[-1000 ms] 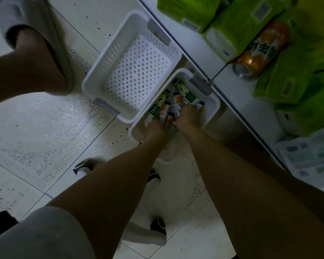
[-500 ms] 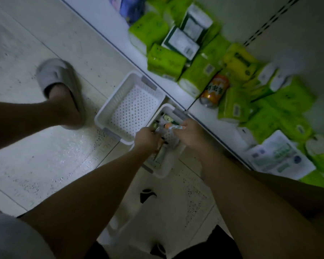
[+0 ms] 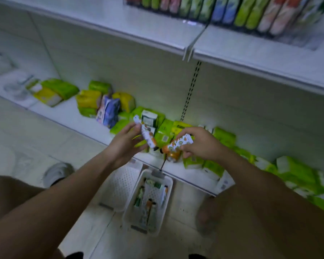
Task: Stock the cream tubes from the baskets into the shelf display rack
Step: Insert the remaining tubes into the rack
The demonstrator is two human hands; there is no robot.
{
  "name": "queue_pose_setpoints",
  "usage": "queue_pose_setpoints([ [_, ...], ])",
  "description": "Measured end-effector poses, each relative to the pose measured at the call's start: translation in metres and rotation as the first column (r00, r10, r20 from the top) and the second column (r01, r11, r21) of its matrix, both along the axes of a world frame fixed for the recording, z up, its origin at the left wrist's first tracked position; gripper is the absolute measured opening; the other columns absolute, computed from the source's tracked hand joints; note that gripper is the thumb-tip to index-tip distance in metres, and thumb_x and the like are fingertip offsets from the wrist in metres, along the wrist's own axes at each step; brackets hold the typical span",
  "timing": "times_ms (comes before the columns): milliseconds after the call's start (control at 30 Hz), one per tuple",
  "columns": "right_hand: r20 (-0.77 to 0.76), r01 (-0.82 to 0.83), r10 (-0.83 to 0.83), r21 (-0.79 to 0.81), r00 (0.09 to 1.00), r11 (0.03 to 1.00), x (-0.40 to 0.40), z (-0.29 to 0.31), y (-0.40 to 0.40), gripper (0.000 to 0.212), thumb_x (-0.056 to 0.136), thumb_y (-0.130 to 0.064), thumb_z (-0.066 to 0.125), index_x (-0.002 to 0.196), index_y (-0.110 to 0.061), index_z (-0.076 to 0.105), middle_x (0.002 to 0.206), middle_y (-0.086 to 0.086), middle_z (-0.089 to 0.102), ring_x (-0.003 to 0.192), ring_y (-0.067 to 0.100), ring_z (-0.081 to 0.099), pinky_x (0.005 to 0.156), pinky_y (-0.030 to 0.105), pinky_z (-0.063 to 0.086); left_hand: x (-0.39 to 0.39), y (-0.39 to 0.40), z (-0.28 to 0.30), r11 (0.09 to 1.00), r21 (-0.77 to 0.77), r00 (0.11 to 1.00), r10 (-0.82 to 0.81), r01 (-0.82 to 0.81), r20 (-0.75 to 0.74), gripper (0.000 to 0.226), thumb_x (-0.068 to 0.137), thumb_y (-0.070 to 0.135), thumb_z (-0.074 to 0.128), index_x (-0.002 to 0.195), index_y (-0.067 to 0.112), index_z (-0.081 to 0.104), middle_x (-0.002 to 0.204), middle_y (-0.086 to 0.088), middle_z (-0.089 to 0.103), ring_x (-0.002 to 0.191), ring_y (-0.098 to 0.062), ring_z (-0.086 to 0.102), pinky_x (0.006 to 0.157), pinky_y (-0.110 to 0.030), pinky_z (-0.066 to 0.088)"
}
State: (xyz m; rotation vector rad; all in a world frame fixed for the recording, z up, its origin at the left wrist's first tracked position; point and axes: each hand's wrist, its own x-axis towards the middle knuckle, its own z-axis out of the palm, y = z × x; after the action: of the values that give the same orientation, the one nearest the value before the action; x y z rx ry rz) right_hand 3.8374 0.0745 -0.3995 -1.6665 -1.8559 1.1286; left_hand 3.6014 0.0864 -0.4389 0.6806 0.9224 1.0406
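Both hands are now lifted clear of the basket they were reaching into a second ago, and each is carrying one cream tube upward as the view tilts from the floor toward the shelving. Directly below the hands, the near basket (image 3: 148,200) is sitting on the floor with several more tubes lying loose inside it; a second basket (image 3: 123,186) is touching its left side and appears to be holding nothing. Left hand (image 3: 124,144) is curling its fingers and thumb around the left tube (image 3: 145,133), whose long axis is running up and to the left from the grip, with the dark cap pointing down and to the right. Right hand (image 3: 200,144) is pinching the right tube (image 3: 178,144), whose long axis is running down and to the left from the grip, cap end lowest. The two caps are nearly meeting between the hands. Behind the hands, green packets (image 3: 165,131) are lying on the lower shelf. Farthest out, above and to the right of both grips, the display rack (image 3: 232,10) is standing on the upper shelf (image 3: 157,36), filled with upright packs. The right hand is judged nearer to the rack, so its tube is likely to lead; each tube probably needs turning upright to match the rows.
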Motion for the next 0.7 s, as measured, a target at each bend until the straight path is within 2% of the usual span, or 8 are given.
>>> queue_pose_setpoints([
  [100, -0.139, 0.011, -0.004, 0.050, 0.990, 0.999, 0.009, 0.050, -0.014, 0.026, 0.083, 0.009, 0.067, 0.102, -0.006, 0.058, 0.086, 0.005, 0.060, 0.057, 0.025, 0.068, 0.063, 0.042, 0.061, 0.011, 0.007, 0.064, 0.999, 0.040, 0.996, -0.035, 0.032, 0.080, 0.011, 0.100, 0.024, 0.045, 0.094, 0.021, 0.053, 0.079, -0.002, 0.065, 0.066, -0.015, 0.067, 0.062, -0.031, 0.058],
  [133, -0.185, 0.022, -0.010, 0.063, 0.983, 0.998, 0.012, 0.066, -0.018, 0.024, 0.085, 0.009, 0.065, 0.103, -0.003, 0.056, 0.084, 0.004, 0.061, 0.056, 0.024, 0.066, 0.061, 0.040, 0.061, 0.016, 0.008, 0.086, 0.996, 0.053, 0.994, -0.074, 0.070, 0.076, 0.012, 0.100, 0.026, 0.044, 0.094, 0.021, 0.052, 0.077, -0.003, 0.061, 0.059, -0.013, 0.061, 0.055, -0.028, 0.056],
  [200, -0.235, 0.013, 0.014, 0.112, 0.972, 0.994, 0.019, 0.100, -0.026, 0.015, 0.090, 0.006, 0.059, 0.103, 0.001, 0.052, 0.078, 0.007, 0.062, 0.056, 0.021, 0.063, 0.055, 0.032, 0.059, 0.027, 0.006, 0.128, 0.976, 0.103, 0.981, -0.195, 0.193, 0.015, 0.018, 0.099, 0.034, 0.042, 0.101, 0.023, 0.055, 0.075, -0.001, 0.051, 0.051, -0.010, 0.050, 0.043, -0.021, 0.045],
  [300, -0.264, 0.008, 0.042, 0.183, 0.964, 0.983, 0.028, 0.147, -0.039, 0.005, 0.098, -0.006, 0.050, 0.097, -0.007, 0.055, 0.072, 0.009, 0.060, 0.054, 0.022, 0.060, 0.052, 0.034, 0.055, 0.051, -0.006, 0.179, 0.903, 0.270, 0.941, -0.337, 0.333, -0.034, 0.036, 0.090, 0.047, 0.044, 0.113, 0.024, 0.059, 0.068, -0.001, 0.050, 0.047, -0.010, 0.041, 0.037, -0.017, 0.033],
  [433, -0.290, 0.022, 0.056, 0.260, 0.955, 0.965, 0.047, 0.201, -0.052, 0.016, 0.100, -0.018, 0.051, 0.091, -0.009, 0.061, 0.068, 0.009, 0.062, 0.055, 0.023, 0.061, 0.054, 0.033, 0.055, 0.085, -0.015, 0.223, 0.816, 0.483, 0.948, -0.262, 0.318, -0.180, 0.025, 0.097, 0.032, 0.043, 0.104, 0.010, 0.052, 0.074, -0.015, 0.060, 0.051, -0.021, 0.051, 0.047, -0.025, 0.042],
  [567, -0.280, 0.090, 0.011, 0.348, 0.960, 0.933, 0.072, 0.243, -0.056, 0.016, 0.098, -0.015, 0.054, 0.093, -0.003, 0.064, 0.074, 0.007, 0.064, 0.059, 0.022, 0.064, 0.059, 0.031, 0.057, 0.113, 0.002, 0.266, 0.786, 0.557, 0.938, -0.082, 0.268, -0.337, 0.025, 0.102, 0.019, 0.040, 0.090, 0.005, 0.056, 0.081, -0.009, 0.069, 0.071, -0.022, 0.061, 0.072, -0.035, 0.049],
  [633, -0.288, 0.148, -0.034, 0.386, 0.957, 0.911, 0.089, 0.259, -0.054, 0.014, 0.097, -0.011, 0.055, 0.089, -0.003, 0.064, 0.070, 0.004, 0.063, 0.058, 0.022, 0.064, 0.058, 0.030, 0.058, 0.124, 0.010, 0.286, 0.744, 0.597, 0.915, -0.049, 0.301, -0.400, 0.023, 0.101, 0.019, 0.044, 0.085, 0.008, 0.057, 0.083, -0.008, 0.063, 0.083, -0.022, 0.059, 0.080, -0.033, 0.047],
  [700, -0.290, 0.203, -0.079, 0.430, 0.954, 0.880, 0.107, 0.273, -0.049, 0.014, 0.096, -0.009, 0.056, 0.088, -0.002, 0.065, 0.069, 0.006, 0.063, 0.057, 0.022, 0.064, 0.058, 0.030, 0.058, 0.133, 0.018, 0.304, 0.662, 0.653, 0.865, 0.014, 0.368, -0.501, 0.025, 0.100, 0.022, 0.048, 0.085, 0.006, 0.059, 0.085, -0.011, 0.059, 0.086, -0.017, 0.059, 0.083, -0.026, 0.046],
])
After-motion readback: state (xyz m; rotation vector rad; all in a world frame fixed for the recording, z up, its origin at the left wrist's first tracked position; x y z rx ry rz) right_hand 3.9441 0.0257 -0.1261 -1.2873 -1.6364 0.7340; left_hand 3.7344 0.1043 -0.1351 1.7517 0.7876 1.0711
